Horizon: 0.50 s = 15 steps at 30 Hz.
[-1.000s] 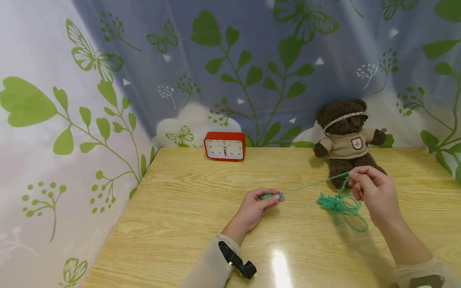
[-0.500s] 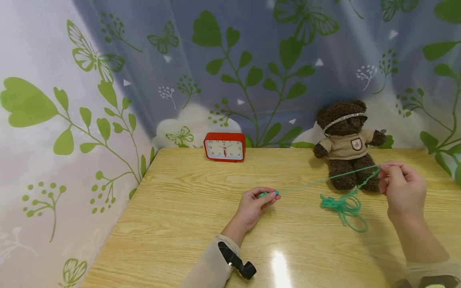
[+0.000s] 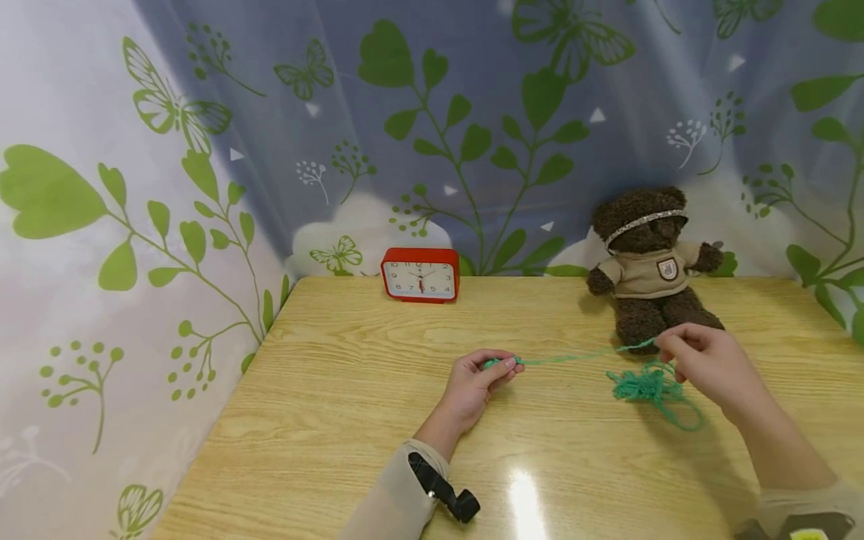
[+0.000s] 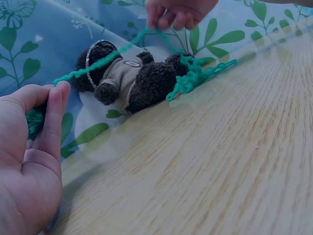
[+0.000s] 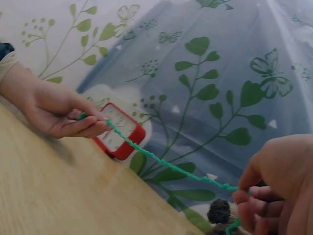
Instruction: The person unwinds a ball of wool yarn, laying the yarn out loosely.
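Observation:
Green yarn [image 5: 168, 165] runs between the two hands, wavy along its length. My left hand [image 3: 475, 386] pinches one part of it between thumb and fingers, with a small green bundle [image 4: 35, 121] inside the fingers. At the other end my right hand [image 3: 715, 371] pinches the strand with thumb and fingertips. From the right hand the yarn drops to a loose, looped green tangle [image 3: 644, 386] on the table, just below and left of that hand.
A brown teddy bear [image 3: 651, 274] in a beige sweater sits at the back right, behind the tangle. The red alarm clock [image 3: 420, 275] stands at the table's back edge. A leaf-patterned curtain [image 3: 472, 135] hangs behind the wooden table [image 3: 324, 420].
My right hand moved out to the right, pulling the strand, then came back left and slightly lower. The strand hangs less straight, and the tangle has shifted slightly right. My left hand barely moved.

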Each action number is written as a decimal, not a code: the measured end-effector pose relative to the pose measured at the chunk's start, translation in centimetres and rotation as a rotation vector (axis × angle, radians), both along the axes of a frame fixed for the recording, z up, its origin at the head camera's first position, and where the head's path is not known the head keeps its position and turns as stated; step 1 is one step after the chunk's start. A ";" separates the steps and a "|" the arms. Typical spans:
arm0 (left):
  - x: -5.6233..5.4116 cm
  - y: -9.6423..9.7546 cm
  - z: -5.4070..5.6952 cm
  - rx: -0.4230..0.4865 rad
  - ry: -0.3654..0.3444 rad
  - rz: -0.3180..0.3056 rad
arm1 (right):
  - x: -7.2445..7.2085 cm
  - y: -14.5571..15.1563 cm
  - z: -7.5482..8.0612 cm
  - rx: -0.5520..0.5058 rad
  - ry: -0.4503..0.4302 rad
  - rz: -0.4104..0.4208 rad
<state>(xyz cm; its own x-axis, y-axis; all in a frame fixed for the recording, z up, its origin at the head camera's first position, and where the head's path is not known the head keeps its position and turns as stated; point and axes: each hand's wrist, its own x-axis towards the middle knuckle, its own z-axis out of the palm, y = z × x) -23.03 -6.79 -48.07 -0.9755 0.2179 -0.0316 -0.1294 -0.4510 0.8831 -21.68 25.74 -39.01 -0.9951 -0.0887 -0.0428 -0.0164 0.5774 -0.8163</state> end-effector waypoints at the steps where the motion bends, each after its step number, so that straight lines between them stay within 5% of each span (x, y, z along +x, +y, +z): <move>1: 0.0 0.0 0.0 -0.002 0.001 0.000 | 0.0 -0.4 -0.4 0.047 -0.018 0.050; 8: 0.2 -0.1 0.1 -0.020 0.002 -0.021 | 0.0 -2.6 -2.2 0.129 -0.117 0.254; 15: 0.2 0.1 0.0 -0.036 0.008 -0.067 | 0.5 -4.6 -2.6 0.152 -0.110 0.304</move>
<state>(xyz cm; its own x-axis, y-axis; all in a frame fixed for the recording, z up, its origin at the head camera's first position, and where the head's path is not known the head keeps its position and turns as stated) -22.80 -6.71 -48.03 -0.9591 0.2811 -0.0328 -0.1509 -0.4099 0.8995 -21.23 21.18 -41.62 -0.9131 -0.3641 -0.1835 -0.1228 0.6747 -0.7278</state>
